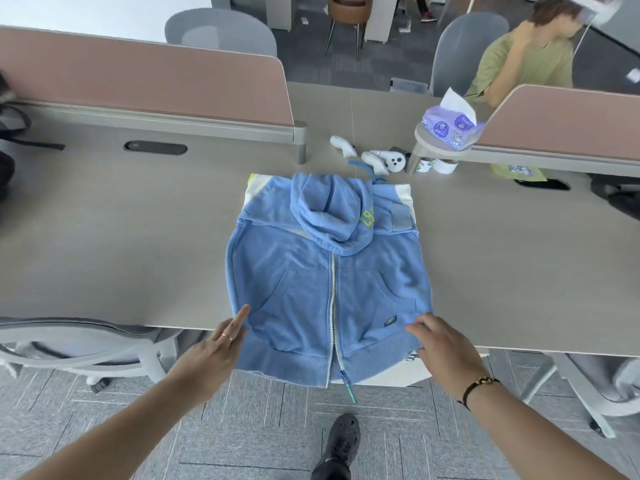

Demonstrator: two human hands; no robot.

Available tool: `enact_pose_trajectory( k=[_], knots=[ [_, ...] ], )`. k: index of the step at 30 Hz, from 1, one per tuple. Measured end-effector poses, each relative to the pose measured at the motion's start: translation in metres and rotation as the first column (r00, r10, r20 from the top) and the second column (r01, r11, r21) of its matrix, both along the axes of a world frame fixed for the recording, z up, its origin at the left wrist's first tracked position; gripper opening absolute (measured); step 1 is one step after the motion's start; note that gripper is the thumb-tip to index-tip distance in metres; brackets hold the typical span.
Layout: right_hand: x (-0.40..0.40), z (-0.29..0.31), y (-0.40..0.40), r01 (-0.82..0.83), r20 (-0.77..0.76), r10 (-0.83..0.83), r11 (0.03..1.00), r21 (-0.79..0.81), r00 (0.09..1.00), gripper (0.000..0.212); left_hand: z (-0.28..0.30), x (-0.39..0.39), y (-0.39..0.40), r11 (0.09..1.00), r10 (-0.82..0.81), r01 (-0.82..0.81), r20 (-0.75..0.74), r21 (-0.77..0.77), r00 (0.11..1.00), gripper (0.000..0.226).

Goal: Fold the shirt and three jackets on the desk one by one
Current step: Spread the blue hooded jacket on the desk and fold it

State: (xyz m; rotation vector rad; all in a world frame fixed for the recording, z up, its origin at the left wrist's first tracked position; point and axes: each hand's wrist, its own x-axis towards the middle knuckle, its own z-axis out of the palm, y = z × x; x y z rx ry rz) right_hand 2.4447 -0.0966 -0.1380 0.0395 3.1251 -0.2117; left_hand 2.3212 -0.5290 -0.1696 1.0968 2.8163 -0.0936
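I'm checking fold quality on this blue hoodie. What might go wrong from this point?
1. The hem of the blue hoodie hangs past the desk edge, zipper pull dangling; the garment may slide toward the floor.
2. The left hand only touches the side with straight fingers, while the right hand rests on the cloth, so a fold upward may go crooked.
3. The hood lies bunched, which could leave a lump.

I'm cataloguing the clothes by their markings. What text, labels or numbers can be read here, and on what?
"LB", then cut off by a fold: yellow-green letters on the blue hooded jacket.
Small dark patch near the jacket's hem: too small to read.
Tissue pack print: too blurred to read.
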Motion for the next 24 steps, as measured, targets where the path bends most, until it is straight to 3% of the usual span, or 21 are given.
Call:
enact_pose_trajectory(
  k=[3,6,10,12,15,17,20,24],
  knots=[
    [-0.006,0.009,-0.005,0.039,-0.053,-0.038,0.999,0.0,0.998,0.025,0.001,-0.008,-0.001,0.999,-0.034,0.036,-0.074,0.022,0.997,0.059],
    [-0.008,0.016,-0.007,0.042,-0.112,-0.038,0.998,0.037,0.993,0.016,0.009,-0.015,-0.003,0.993,-0.082,0.092,-0.123,0.075,0.989,0.022],
    [-0.008,0.024,-0.001,0.003,-0.115,0.011,0.992,0.127,0.993,0.011,0.026,-0.024,-0.005,0.981,-0.093,0.114,-0.137,0.154,0.986,0.042],
    [-0.007,0.03,0.004,-0.018,-0.08,0.029,0.99,0.141,0.996,0.018,0.036,-0.029,-0.003,0.973,-0.134,0.158,-0.148,0.167,0.98,0.047],
    [-0.009,0.043,0.009,-0.013,-0.032,0.017,0.99,0.143,0.999,0.033,0.045,-0.039,0.002,0.965,-0.163,0.17,-0.05,0.201,0.985,0.076],
    [-0.013,0.044,0.016,0.034,-0.026,-0.031,0.993,0.115,0.999,0.031,0.047,-0.049,0.005,0.952,-0.167,0.166,-0.017,0.258,0.986,0.07],
    [-0.026,0.038,0.031,0.111,-0.047,-0.109,0.993,0.05,0.993,0.023,0.051,-0.073,0.015,0.935,-0.17,0.183,-0.068,0.303,0.983,0.03],
    [-0.073,0.044,0.049,0.151,-0.101,-0.155,0.988,-0.044,0.983,0.024,0.067,-0.123,0.036,0.957,-0.068,0.104,-0.14,0.27,0.988,0.038]
  ],
)
